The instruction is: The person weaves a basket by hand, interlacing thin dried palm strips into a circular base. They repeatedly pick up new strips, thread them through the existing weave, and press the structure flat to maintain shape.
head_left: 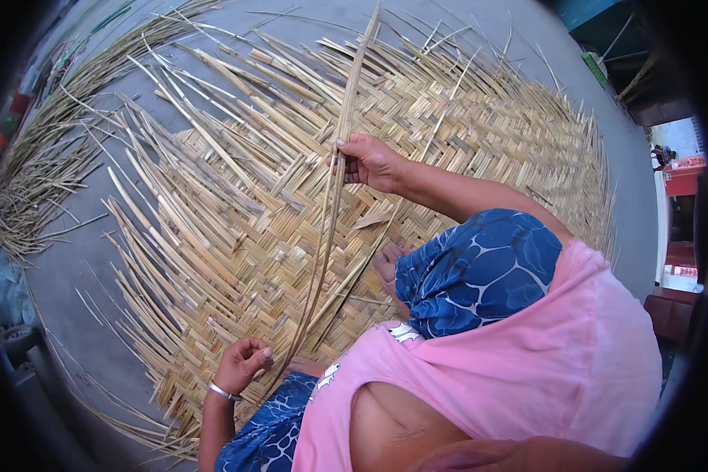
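A big woven mat (417, 134) lies on grey ground (637, 189). The right hand (367, 161) and left hand (242, 363) each pinch a long strip (334, 197) above it. It looks light, bendy and easy to snap, so hold it near both ends.

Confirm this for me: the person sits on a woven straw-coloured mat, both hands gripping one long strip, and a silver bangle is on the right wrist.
Not quite. The head view shows the silver bangle on the left wrist, not the right. The rest stands: the person sits on the woven straw-coloured mat, and both the left hand and the right hand grip the one long pale strip.
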Demonstrator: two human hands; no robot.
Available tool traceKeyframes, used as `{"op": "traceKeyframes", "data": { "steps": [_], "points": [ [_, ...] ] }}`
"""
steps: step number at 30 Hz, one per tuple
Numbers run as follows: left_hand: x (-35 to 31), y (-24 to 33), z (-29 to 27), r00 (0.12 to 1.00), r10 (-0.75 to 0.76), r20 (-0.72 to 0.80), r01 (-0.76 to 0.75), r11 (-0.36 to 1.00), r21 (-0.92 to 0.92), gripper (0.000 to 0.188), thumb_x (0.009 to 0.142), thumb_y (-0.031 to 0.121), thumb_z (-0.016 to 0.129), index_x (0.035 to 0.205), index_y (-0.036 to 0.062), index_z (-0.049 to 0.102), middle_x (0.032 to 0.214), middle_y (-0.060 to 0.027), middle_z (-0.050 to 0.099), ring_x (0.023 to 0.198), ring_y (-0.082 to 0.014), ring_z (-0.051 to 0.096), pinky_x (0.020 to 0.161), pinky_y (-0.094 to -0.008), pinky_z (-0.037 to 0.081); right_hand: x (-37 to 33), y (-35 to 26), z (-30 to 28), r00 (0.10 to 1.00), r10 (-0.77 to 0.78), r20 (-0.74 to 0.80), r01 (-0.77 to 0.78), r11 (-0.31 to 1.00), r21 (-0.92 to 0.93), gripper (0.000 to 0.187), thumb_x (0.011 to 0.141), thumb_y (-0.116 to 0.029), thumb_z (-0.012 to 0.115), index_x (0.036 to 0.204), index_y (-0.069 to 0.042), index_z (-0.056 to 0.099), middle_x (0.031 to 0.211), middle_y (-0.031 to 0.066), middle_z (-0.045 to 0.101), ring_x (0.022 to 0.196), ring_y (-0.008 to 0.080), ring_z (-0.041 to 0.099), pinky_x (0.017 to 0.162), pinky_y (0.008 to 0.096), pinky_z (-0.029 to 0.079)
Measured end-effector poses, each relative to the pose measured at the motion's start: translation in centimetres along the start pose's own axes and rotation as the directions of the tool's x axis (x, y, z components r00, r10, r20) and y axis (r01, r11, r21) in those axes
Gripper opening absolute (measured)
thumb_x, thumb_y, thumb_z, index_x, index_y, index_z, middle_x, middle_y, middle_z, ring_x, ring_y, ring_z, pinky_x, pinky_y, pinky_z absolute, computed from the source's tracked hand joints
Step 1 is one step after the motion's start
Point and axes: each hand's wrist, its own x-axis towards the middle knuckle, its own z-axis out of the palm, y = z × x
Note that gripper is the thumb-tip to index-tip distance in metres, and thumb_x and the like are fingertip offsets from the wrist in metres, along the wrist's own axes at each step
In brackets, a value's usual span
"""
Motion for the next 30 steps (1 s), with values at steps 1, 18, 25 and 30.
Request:
{"op": "traceKeyframes", "data": {
  "steps": [1,18,25,30],
  "points": [
    [-0.3,2.1,0.3,0.998,-0.031,0.058,0.035,0.997,-0.068,0.017,0.084,0.015,0.064,0.088,0.0003,0.056,0.074,-0.0023,0.059,0.066,-0.0089,0.055,0.062,-0.0223,0.047,-0.1,0.1,0.6,0.998,0.013,0.053,-0.013,1.000,0.000,0.016,0.091,-0.027,0.051,0.092,-0.012,0.054,0.086,0.0044,0.064,0.077,0.0156,0.064,0.068,0.0326,0.053],
    [3.2,21.9,3.2,0.842,0.468,-0.267,-0.484,0.875,0.007,0.024,0.088,0.028,0.057,0.096,0.0054,0.060,0.084,-0.0030,0.062,0.074,-0.0091,0.059,0.060,-0.0217,0.046,-4.2,3.6,11.6,0.558,0.250,0.792,0.293,0.833,-0.469,0.033,0.087,-0.036,0.058,0.092,-0.004,0.051,0.081,0.0017,0.058,0.078,0.0141,0.054,0.068,0.0301,0.044],
    [-3.0,26.5,7.4,0.435,0.798,-0.416,-0.814,0.546,0.196,0.029,0.092,0.023,0.051,0.109,0.0001,0.057,0.098,-0.0063,0.059,0.093,-0.0124,0.058,0.078,-0.0264,0.051,-4.4,5.0,12.8,0.584,0.234,0.777,0.616,0.495,-0.612,0.029,0.084,-0.033,0.059,0.090,-0.005,0.058,0.072,0.0107,0.060,0.070,0.0214,0.058,0.064,0.0343,0.045],
    [-5.0,25.1,7.1,0.231,0.855,-0.464,-0.896,0.373,0.243,0.035,0.095,0.026,0.043,0.117,0.0008,0.050,0.110,-0.0138,0.058,0.101,-0.0176,0.058,0.084,-0.0283,0.050,0.5,0.1,13.4,0.860,0.006,0.510,0.449,0.464,-0.764,0.024,0.090,-0.029,0.050,0.099,-0.007,0.058,0.073,0.0087,0.060,0.074,0.0173,0.060,0.069,0.0357,0.046]
  ]
}}
